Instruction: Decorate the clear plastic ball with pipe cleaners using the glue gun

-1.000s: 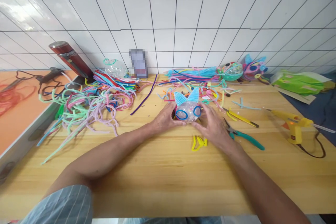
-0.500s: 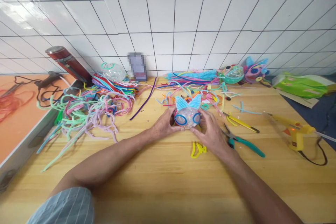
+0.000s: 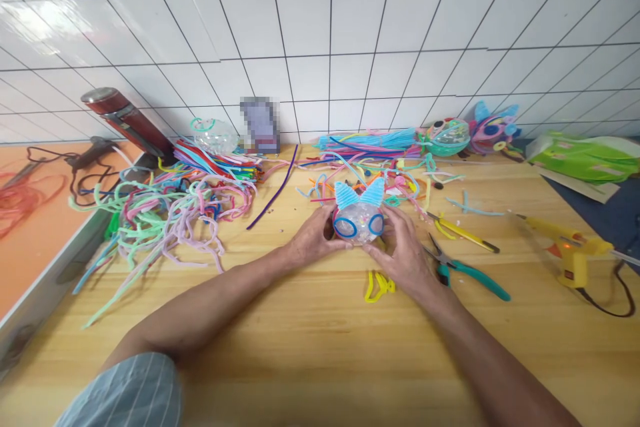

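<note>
Between my hands is a clear ball (image 3: 361, 221) trimmed with pipe cleaners. Two pointed light-blue ears (image 3: 360, 193) rise from its top, and a dark-blue ring marks each side of its front. My left hand (image 3: 316, 235) is curled around the ball's left side, thumb along the bottom. On the opposite side, my right hand (image 3: 403, 247) grips it with the thumb near the lower edge. A bent yellow pipe cleaner (image 3: 379, 286) lies on the table just below the right hand. Teal-handled pliers (image 3: 467, 271) rest beside the right wrist.
Tangled pale pipe cleaners (image 3: 165, 220) spread over the left of the table. Pipe-cleaner bundles (image 3: 370, 141) and a decorated ball (image 3: 447, 137) line the wall. At right are a yellow cutter (image 3: 467, 235) and a corded glue gun (image 3: 573, 250). A red-brown flask (image 3: 127, 123) stands back left.
Both hands keep the same hold on the ball, which has barely moved. The view has shifted slightly, so the items at right appear a little farther right.
</note>
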Tool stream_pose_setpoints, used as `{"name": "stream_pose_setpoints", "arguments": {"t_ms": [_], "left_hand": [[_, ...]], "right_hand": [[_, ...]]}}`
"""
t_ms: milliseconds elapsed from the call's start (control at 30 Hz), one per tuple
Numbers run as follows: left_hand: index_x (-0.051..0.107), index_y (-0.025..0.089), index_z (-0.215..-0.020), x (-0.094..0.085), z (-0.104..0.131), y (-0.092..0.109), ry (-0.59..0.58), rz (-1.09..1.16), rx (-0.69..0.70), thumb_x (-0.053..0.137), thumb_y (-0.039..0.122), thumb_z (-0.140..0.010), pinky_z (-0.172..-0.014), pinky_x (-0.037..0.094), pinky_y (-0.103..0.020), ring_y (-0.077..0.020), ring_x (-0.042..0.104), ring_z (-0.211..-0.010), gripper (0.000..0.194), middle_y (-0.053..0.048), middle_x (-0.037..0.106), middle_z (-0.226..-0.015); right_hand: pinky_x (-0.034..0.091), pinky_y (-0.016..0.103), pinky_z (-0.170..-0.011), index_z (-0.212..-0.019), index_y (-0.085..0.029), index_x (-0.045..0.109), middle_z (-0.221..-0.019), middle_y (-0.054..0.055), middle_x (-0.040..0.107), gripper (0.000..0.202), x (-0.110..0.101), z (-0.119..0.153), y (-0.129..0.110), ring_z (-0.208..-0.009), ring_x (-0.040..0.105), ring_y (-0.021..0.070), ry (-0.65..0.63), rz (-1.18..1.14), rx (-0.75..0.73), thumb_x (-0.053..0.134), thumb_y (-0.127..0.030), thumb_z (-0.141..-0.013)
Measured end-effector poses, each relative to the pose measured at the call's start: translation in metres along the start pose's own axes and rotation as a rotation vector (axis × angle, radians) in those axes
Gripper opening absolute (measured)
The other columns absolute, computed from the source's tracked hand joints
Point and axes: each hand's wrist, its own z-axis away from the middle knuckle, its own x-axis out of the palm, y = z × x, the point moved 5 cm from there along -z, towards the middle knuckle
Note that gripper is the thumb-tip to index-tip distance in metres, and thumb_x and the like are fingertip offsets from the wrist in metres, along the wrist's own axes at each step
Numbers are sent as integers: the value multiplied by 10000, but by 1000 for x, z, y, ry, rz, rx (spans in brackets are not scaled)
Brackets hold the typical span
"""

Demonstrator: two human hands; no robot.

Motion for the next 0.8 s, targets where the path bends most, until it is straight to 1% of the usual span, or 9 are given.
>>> {"name": "stream_pose_setpoints", "arguments": {"t_ms": [67,100,167,267,367,500,633,733,800], "left_hand": [[623,223,-1526,0,1,1,-3,-23,5,1027,565,-805,-1171,635,-546,-380,761,-1347,894,-177,773,-1470],[617,223,-1536,0,1,1,0,-36,5,1033,557,-798,-1179,631,-550,-383,757,-1356,910,-177,767,-1479],[609,228,-1552,-1,1,1,8,-61,1,1051,535,-779,-1194,623,-557,-388,750,-1369,942,-176,760,-1492],[625,234,-1543,0,2,-2,-1,-83,6,1050,536,-784,-1195,621,-557,-389,752,-1357,920,-172,764,-1481],[633,237,-1530,0,2,-4,0,-99,11,1046,554,-786,-1180,624,-557,-389,756,-1333,909,-170,777,-1455],[605,236,-1567,0,2,-3,3,-91,19,1037,568,-797,-1201,613,-559,-392,741,-1370,943,-181,758,-1499],[603,243,-1574,0,2,-1,5,-89,22,1035,553,-801,-1210,611,-569,-395,740,-1384,938,-184,753,-1514],[599,243,-1578,1,1,-1,9,-82,49,1022,550,-820,-1204,619,-569,-396,741,-1398,920,-189,745,-1531],[583,240,-1596,1,2,-2,20,-78,78,1014,551,-831,-1232,605,-576,-399,725,-1438,932,-195,726,-1564]], "right_hand": [[553,666,-1279,-1761,-275,375,-1699,207,563,895,3,1,6,-1595,567,402,-18,34,25,806,-441,-994],[539,680,-1289,-1774,-267,351,-1710,213,554,898,5,2,9,-1603,559,405,-26,49,37,784,-428,-1004],[522,705,-1294,-1779,-251,345,-1712,223,554,823,7,4,18,-1609,553,407,-33,70,54,698,-391,-1049],[509,721,-1297,-1757,-235,386,-1675,230,591,702,10,6,26,-1586,575,398,-39,84,64,585,-336,-1092],[498,719,-1308,-1745,-222,410,-1668,232,597,692,11,7,29,-1581,578,399,-55,91,62,583,-318,-1082],[514,721,-1294,-1748,-219,413,-1669,234,602,768,9,6,25,-1583,578,419,-52,87,63,657,-316,-1027],[530,676,-1301,-1775,-246,377,-1698,218,587,855,2,4,13,-1591,584,396,-33,49,40,697,-299,-984],[527,645,-1318,-1786,-260,362,-1737,204,558,902,-2,3,4,-1618,564,384,-46,-5,24,758,-347,-981],[536,639,-1312,-1776,-260,383,-1733,202,566,871,-2,3,1,-1618,569,382,-54,-34,27,766,-381,-1003]]}}
